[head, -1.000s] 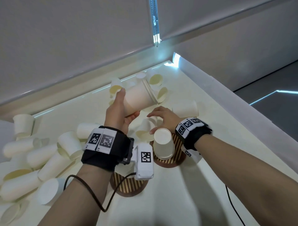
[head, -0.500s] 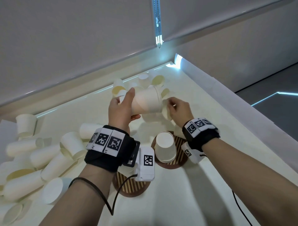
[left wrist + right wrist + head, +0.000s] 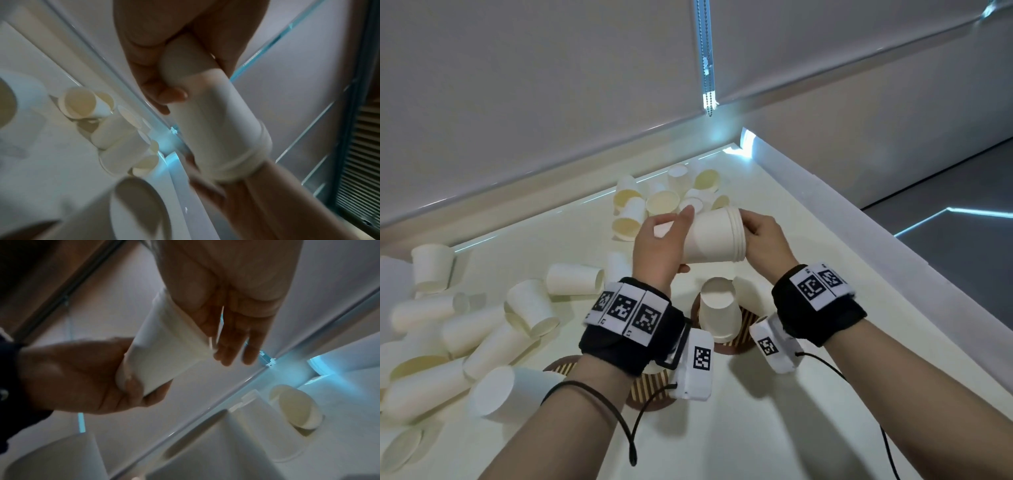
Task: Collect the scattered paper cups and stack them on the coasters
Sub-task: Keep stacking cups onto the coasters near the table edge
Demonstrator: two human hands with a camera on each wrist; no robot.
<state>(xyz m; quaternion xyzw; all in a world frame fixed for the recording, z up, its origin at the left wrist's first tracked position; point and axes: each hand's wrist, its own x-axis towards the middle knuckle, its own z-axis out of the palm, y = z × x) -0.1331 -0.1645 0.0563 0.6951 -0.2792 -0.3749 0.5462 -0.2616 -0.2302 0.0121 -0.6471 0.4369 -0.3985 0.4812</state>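
My left hand [image 3: 657, 250] grips a nested stack of white paper cups [image 3: 712, 240] by its base end and holds it sideways above the table, rims to the right. My right hand [image 3: 763, 240] lies flat against the stack's open end. In the right wrist view its fingers [image 3: 236, 337] are straight over the rims of the stack [image 3: 164, 350]. The left wrist view shows the stack [image 3: 216, 129] running away from my left hand [image 3: 154, 56]. Below stand two striped wooden coasters: the right coaster [image 3: 748, 320] bears one upside-down cup [image 3: 719, 315], and the left coaster [image 3: 650, 390] is partly hidden by my wrist.
Several loose cups lie in a heap at the left [image 3: 482, 335] and in a cluster at the far corner [image 3: 664, 202]. One lies on its side near my left wrist [image 3: 575, 279]. The table's raised right edge [image 3: 859, 274] runs diagonally; a wall closes off the back.
My right hand lifted a cup off the table, brought it to the stack's mouth and pushed it in. My left hand tipped the stack to nearly level.
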